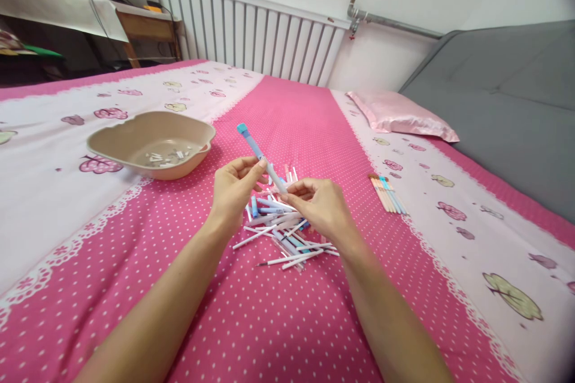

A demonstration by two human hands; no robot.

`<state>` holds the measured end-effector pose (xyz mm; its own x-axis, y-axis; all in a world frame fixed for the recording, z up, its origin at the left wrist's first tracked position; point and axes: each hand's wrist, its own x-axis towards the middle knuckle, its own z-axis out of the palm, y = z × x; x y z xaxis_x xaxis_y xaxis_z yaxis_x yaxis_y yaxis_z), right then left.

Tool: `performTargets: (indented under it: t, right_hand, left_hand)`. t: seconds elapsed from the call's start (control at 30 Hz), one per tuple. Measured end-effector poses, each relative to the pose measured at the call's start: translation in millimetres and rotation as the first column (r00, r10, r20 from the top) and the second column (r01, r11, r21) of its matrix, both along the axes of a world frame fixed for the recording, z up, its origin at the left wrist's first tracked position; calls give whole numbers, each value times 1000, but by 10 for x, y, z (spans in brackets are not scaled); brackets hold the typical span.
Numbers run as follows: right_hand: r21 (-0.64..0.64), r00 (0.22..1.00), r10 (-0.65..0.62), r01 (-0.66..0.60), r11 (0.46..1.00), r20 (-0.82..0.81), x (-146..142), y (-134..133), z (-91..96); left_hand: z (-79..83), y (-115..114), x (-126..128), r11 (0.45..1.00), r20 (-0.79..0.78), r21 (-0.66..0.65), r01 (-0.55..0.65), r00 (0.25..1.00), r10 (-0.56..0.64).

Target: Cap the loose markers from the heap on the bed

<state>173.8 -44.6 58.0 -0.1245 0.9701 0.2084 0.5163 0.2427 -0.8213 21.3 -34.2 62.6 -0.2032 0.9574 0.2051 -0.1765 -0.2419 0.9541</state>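
Note:
Both hands hold one blue pen (pixel 254 146) with a teal cap, tilted up to the left above a pile of pen parts (pixel 281 233). My left hand (pixel 233 188) pinches the pen's barrel near its middle. At the pen's lower, white end my right hand (pixel 318 203) has its fingers closed on it. The pile holds several white refills and blue barrels lying loose on the pink dotted bedspread (pixel 251 311).
A beige bowl (pixel 108 143) with small white bits inside sits to the left. A neat row of pastel pens (pixel 389 194) lies to the right. A pink pillow (pixel 399 116), a grey headboard (pixel 507 108) and a white radiator (pixel 256 36) lie beyond.

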Motion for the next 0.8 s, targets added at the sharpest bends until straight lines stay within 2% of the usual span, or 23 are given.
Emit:
performTargets:
  t: [0.23, 0.47, 0.8]
  right_hand:
    - [98, 989, -111, 101, 990, 97, -5, -32, 83]
    - [259, 985, -159, 136, 956, 67, 16, 2, 48]
    - [308, 961, -275, 259, 915, 8, 256, 147, 29]
  left_hand:
    - [-15, 15, -11, 1000, -15, 0, 7, 1000, -7]
    - [-19, 15, -9, 1000, -6, -22, 14, 1000, -14]
    - [-38, 30, -11, 998, 1, -50, 22, 1000, -22]
